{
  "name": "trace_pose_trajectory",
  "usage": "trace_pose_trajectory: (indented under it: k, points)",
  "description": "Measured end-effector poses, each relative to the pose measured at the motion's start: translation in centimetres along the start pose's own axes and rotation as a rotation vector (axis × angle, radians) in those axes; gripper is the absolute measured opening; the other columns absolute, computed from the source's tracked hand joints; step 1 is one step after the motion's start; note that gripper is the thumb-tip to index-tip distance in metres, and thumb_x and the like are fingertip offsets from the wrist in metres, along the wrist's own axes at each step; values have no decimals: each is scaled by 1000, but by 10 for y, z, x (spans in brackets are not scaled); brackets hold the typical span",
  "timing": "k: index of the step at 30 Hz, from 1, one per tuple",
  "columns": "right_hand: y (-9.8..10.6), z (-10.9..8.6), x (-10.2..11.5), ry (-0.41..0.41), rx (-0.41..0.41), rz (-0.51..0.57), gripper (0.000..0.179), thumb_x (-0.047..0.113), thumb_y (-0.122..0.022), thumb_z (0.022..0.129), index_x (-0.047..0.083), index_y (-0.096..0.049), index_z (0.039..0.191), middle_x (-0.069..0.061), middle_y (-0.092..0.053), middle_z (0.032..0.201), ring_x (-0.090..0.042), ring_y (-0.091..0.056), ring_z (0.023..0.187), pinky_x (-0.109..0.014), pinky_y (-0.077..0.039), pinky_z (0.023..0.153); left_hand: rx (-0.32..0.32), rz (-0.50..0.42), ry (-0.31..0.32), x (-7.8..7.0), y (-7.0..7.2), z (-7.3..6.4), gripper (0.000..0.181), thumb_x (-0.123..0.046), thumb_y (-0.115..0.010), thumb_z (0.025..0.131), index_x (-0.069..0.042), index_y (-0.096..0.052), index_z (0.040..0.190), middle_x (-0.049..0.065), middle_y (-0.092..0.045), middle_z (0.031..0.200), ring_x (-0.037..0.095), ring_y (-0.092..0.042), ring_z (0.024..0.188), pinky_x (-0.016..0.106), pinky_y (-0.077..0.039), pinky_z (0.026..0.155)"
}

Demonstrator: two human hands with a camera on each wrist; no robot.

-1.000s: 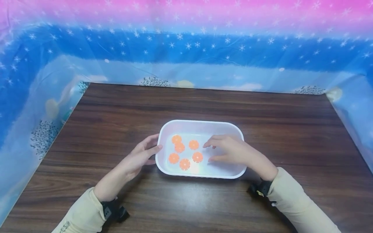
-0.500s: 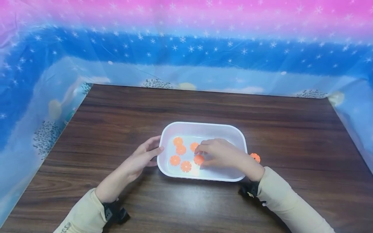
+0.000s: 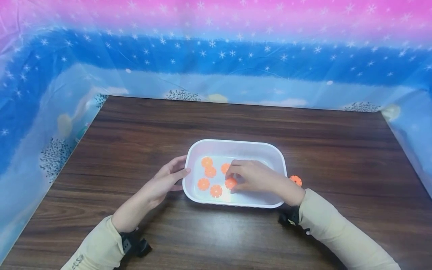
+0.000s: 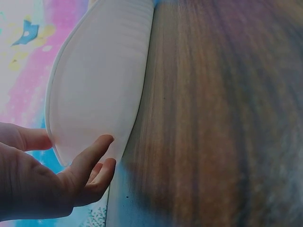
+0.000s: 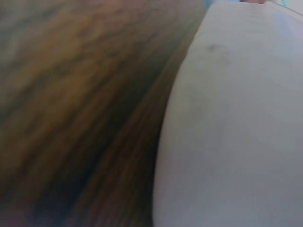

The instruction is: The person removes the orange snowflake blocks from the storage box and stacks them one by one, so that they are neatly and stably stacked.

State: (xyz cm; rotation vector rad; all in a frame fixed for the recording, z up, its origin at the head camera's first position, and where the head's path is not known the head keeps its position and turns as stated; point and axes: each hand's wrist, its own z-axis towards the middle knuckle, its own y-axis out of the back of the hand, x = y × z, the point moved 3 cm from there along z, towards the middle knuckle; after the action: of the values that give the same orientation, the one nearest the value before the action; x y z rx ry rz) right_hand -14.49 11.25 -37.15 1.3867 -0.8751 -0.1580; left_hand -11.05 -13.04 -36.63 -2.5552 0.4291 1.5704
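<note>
In the head view, a white plastic basin (image 3: 236, 206) sits on the table with several flat orange notched discs inside, among them one (image 3: 216, 191) near the front wall. My left hand (image 3: 167, 180) holds the basin's left end, thumb over the rim; the left wrist view shows its fingers (image 4: 102, 144) against the outer wall. Inside the basin, my right hand (image 3: 253, 176) pinches an orange notched disc (image 3: 231, 183) at its edges between thumb and fingers. Another disc (image 3: 225, 168) lies partly hidden behind these fingers. The right wrist view shows the basin's outer wall (image 5: 227, 123), not the hand.
One more orange disc (image 3: 296, 180) lies outside the basin on the dark wood table (image 3: 202, 236), just beyond the right wrist and partly covered by it. A patterned cloth (image 3: 216, 56) hangs around the table's back and sides.
My right hand has moved left inside the basin and closed its fingers on a disc. The disc outside on the right has come into sight. My left hand keeps its hold.
</note>
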Motion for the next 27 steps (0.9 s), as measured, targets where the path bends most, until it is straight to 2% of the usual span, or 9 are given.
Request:
trace_pose_trajectory:
  k: [8,18,27]
  points:
    - [-3,2,-2,-22,14,52,31,28,-78,76,16,-65,103,7,-57,95,-10,-51,82,-24,-47,76,-1,5,4,0,0,1,55,-22,-49,97,-13,-26,146,15,-31,146,33,-41,127,47,-42,97]
    - [-2,0,1,-6,2,44,27,24,-75,78,17,-63,102,9,-56,89,-8,-50,77,-22,-44,71,-6,7,2,-2,0,-1,55,-22,-49,97,-13,-27,146,15,-32,145,33,-42,126,46,-43,96]
    - [4,-2,2,15,-78,-11,26,26,-73,78,17,-66,102,9,-60,93,-6,-52,78,-22,-47,72,-7,-12,6,-2,0,-2,55,-20,-50,96,-14,-27,146,14,-33,145,33,-41,126,45,-43,95]
